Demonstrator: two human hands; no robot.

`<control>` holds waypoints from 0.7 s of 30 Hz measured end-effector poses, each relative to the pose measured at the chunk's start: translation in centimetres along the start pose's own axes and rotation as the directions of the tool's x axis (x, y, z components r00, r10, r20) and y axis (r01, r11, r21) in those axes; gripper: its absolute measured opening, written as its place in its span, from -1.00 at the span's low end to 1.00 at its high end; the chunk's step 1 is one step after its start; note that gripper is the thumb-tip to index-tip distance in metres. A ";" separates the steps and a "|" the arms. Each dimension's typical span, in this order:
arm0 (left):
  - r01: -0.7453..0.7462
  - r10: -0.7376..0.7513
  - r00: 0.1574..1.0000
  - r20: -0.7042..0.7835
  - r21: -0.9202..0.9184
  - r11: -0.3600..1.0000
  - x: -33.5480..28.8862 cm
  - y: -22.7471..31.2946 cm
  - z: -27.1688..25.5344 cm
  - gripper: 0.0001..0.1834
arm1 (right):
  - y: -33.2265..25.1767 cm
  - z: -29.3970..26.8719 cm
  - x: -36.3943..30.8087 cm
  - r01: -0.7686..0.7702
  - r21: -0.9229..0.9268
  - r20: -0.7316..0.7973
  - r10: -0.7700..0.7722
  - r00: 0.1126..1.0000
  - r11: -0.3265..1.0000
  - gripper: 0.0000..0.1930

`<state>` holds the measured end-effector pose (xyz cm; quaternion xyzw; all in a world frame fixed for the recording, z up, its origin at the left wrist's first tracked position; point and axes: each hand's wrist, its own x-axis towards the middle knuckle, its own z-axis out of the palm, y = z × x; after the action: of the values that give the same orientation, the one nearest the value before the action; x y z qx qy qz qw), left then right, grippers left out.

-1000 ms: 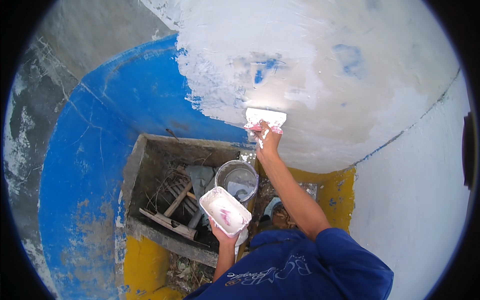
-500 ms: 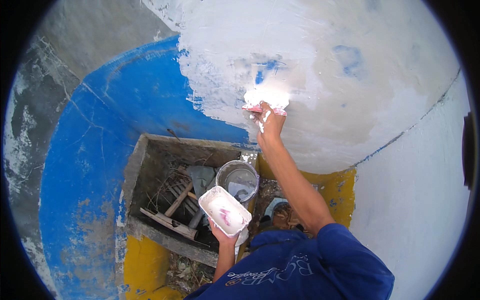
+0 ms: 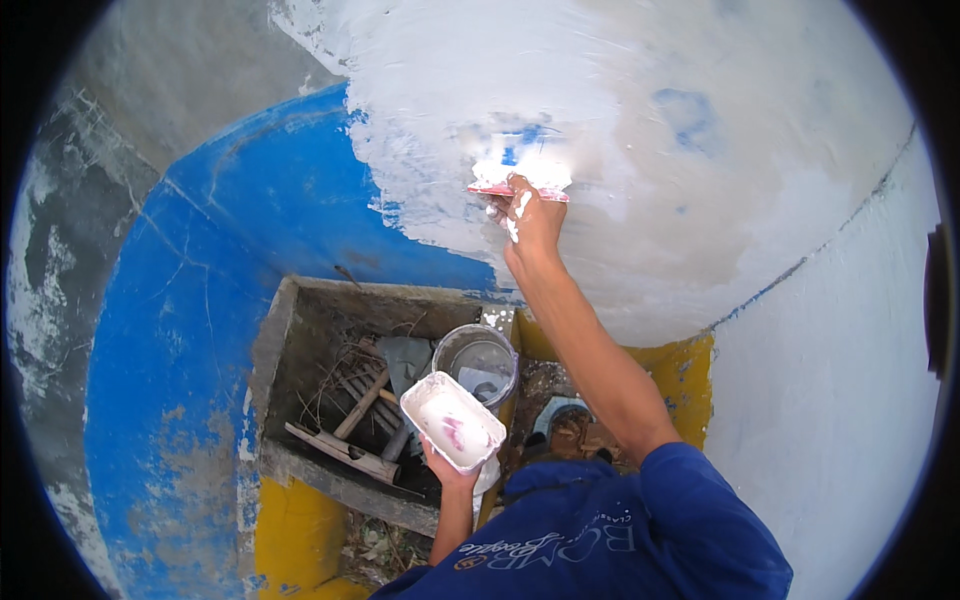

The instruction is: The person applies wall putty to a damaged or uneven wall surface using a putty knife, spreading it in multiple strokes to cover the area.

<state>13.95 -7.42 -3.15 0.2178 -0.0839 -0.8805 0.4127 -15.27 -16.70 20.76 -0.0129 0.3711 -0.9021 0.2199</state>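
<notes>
My right hand (image 3: pixel 533 220) is closed on a wide putty knife (image 3: pixel 548 194) with a reddish edge, pressed to the wall (image 3: pixel 740 170). White putty (image 3: pixel 535 172) lies thick along the blade, and smears of it coat my fingers. Just above the blade, blue patches of old paint show through the pale coat. Lower down, my left hand (image 3: pixel 450 470) grips a white rectangular tub (image 3: pixel 452 422) from beneath. The tub is tilted, with white putty and a pinkish streak inside; most of my left fingers are hidden under it.
A concrete trough (image 3: pixel 275 345) holding sticks, wood pieces and a hammer-like tool (image 3: pixel 362 402) stands below the wall. Beside the tub is a round bucket (image 3: pixel 508 350) with grey contents. Blue paint (image 3: pixel 260 210) covers the wall's left part; a yellow band (image 3: pixel 690 385) runs low at right.
My right hand has pushed the putty knife a little up and left along the wall, spreading putty over part of the blue patch. The left hand and tub have barely moved.
</notes>
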 end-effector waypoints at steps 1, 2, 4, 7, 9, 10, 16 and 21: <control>-0.013 0.013 1.000 0.000 0.017 1.000 0.0 0.0 0.0 -0.42 | -0.8 0.8 -0.7 -0.010 0.011 -0.009 0.010 1.000 1.000 -0.91; -0.013 0.013 1.000 0.000 0.018 1.000 0.0 -0.1 0.0 -0.42 | -1.2 1.3 -1.0 -0.021 0.022 -0.018 0.021 1.000 1.000 -0.90; 0.024 -0.024 1.000 -0.005 -0.012 1.000 0.1 -0.3 0.3 -0.42 | -1.3 1.2 0.0 -0.002 0.032 0.006 0.002 1.000 0.999 -0.88; 0.052 -0.052 0.998 0.022 -0.033 0.998 -0.1 -0.3 1.2 -0.41 | -2.7 1.8 0.0 -0.007 0.013 0.065 0.006 0.998 1.000 -0.93; 0.051 -0.051 0.999 -0.001 -0.038 0.998 0.1 -0.4 0.9 -0.40 | -3.8 2.2 0.0 -0.028 -0.006 0.139 0.028 0.990 1.000 -0.83; 0.051 -0.052 0.998 -0.023 -0.043 0.998 0.2 -0.4 0.8 -0.40 | -4.3 2.1 -0.1 -0.027 -0.007 0.139 0.028 0.990 1.000 -0.83; 0.016 -0.016 1.000 0.021 -0.043 0.999 0.6 -0.8 0.2 -0.39 | -7.2 -3.5 -3.6 0.138 -0.109 0.371 -0.088 0.924 0.984 -0.77; 0.005 -0.005 1.000 0.012 -0.006 1.000 0.8 -1.9 1.6 -0.41 | -4.3 -15.5 -5.3 -0.048 -0.394 0.259 0.161 0.952 0.918 -0.72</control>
<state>11.47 -6.91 -2.65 0.2115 -0.0829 -0.8831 0.4106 -15.06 -1.54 13.21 -0.1657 0.5046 -0.7875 0.3126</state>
